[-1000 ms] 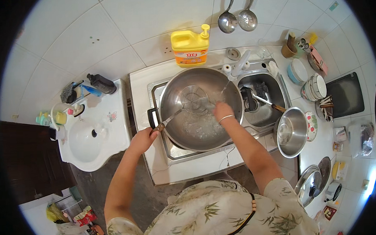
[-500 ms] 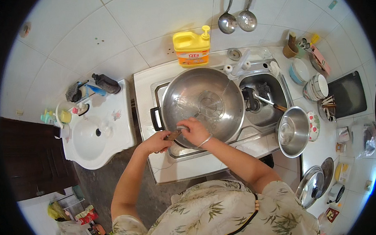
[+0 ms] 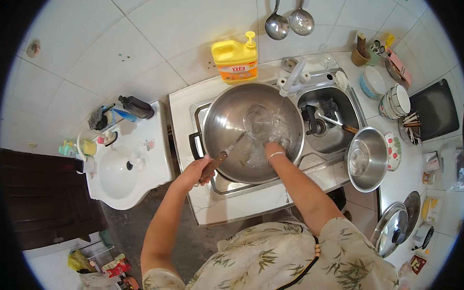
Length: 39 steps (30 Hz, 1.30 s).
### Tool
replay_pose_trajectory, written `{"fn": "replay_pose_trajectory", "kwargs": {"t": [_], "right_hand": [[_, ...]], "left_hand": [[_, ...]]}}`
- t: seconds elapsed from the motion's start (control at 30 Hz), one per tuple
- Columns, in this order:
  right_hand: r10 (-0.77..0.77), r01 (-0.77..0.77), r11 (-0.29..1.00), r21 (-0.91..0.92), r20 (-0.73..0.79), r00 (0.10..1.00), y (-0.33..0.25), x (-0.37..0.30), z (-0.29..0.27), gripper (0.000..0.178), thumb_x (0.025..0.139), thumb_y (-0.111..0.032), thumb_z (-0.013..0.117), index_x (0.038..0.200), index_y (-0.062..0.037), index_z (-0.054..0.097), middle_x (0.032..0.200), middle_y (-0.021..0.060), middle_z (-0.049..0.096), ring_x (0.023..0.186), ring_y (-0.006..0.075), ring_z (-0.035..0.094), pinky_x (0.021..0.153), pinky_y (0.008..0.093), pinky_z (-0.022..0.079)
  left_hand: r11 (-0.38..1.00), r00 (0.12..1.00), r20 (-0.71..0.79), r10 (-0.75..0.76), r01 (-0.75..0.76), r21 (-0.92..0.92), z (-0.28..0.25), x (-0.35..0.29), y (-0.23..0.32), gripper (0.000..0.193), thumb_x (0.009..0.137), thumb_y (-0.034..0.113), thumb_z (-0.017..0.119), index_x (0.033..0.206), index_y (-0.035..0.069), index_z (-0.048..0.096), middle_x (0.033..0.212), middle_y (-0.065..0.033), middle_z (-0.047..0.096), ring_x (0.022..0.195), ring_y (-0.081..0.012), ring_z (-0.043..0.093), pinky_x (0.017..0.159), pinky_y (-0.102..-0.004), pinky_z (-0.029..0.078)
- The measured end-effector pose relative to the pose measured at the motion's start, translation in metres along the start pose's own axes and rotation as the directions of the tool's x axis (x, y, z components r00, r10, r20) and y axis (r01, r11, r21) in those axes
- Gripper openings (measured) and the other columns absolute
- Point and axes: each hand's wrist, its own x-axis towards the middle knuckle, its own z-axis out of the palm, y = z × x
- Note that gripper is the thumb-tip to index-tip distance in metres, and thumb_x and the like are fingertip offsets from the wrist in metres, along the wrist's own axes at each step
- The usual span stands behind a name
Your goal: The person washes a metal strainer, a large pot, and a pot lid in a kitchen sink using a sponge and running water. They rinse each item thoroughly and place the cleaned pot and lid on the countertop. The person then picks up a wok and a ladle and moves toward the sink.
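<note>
While water runs from the tap (image 3: 294, 77) into the big steel wok (image 3: 252, 131), which sits in the left basin of the sink, the left hand (image 3: 196, 172) is closed round the wooden handle of a strainer ladle (image 3: 242, 137) at the wok's near-left rim, its wire bowl reaching to the wok's middle. The right hand (image 3: 274, 149) is down inside the wok, near side, w/ fingers in the water; can't tell if they're curled or spread.

Risks, as I judge them: wet wooden handle could slip in the grip; wok could rock or tip toward the near edge if pressed on one side; splash over the rim onto the counter. The yellow soap jug (image 3: 235, 58) stands just behind the wok, and a steel bowl (image 3: 366, 159) sits close to its right.
</note>
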Motion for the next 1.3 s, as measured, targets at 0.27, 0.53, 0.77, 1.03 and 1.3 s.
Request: {"fn": "replay_pose_trajectory", "kwargs": {"t": [0.27,0.53,0.77,1.03,1.3], "right_hand": [[-0.201,0.325,0.515,0.793,-0.256,0.945,-0.061,-0.093,-0.099,0.026,0.075,-0.004,0.054,0.101,-0.0027,0.061,0.088,0.0106,0.059,0.061,0.0175,0.057,0.056,0.0276,0.047],[-0.338,0.589,0.727,0.353,-0.563,0.754,-0.105,-0.087,-0.090,0.021,0.075,-0.005,0.056,0.095,-0.0072,0.063,0.076,0.0144,0.053,0.066,0.0297,0.054,0.058,0.0364,0.045],[-0.499,0.664,0.588,0.461,-0.440,0.747,-0.122,-0.133,-0.097,0.022,0.077,-0.008,0.054,0.098,-0.0089,0.062,0.082,0.0149,0.054,0.070,0.0315,0.055,0.064,0.0397,0.046],[-0.177,0.222,0.961,0.165,-0.248,0.952,-0.027,-0.033,-0.070,0.031,0.076,0.000,0.050,0.107,0.0016,0.049,0.094,0.0213,0.056,0.089,0.0327,0.056,0.077,0.0409,0.046],[-0.137,0.143,0.981,0.128,-0.052,0.989,-0.012,-0.020,-0.022,0.022,0.079,-0.012,0.049,0.093,-0.0037,0.064,0.102,0.0206,0.059,0.096,0.0334,0.057,0.084,0.0378,0.046]], "left_hand": [[0.888,0.986,0.138,0.097,-0.023,-0.459,0.023,0.014,0.025,0.080,0.087,0.062,0.026,0.127,-0.007,0.035,0.100,-0.0135,0.057,0.080,-0.0180,0.058,0.059,-0.0264,0.049],[0.746,0.984,0.117,0.135,-0.023,-0.665,0.028,0.011,0.043,0.084,0.083,0.068,0.025,0.125,-0.004,0.034,0.120,-0.0242,0.046,0.105,-0.0363,0.051,0.089,-0.0466,0.043],[0.757,0.975,0.158,0.157,-0.016,-0.653,0.034,0.022,0.039,0.079,0.085,0.063,0.030,0.132,-0.001,0.026,0.120,-0.0271,0.044,0.104,-0.0350,0.051,0.086,-0.0442,0.045],[0.868,0.984,0.178,-0.013,0.099,-0.486,0.019,0.027,0.020,0.044,0.092,0.033,0.036,0.118,-0.003,0.042,0.096,-0.0196,0.057,0.063,-0.0189,0.053,0.049,-0.0269,0.044],[0.902,0.986,0.091,-0.137,0.086,0.422,0.019,0.005,0.024,0.027,0.086,0.018,0.048,0.100,-0.003,0.056,0.072,-0.0097,0.057,0.051,-0.0127,0.051,0.044,-0.0261,0.042]]}}
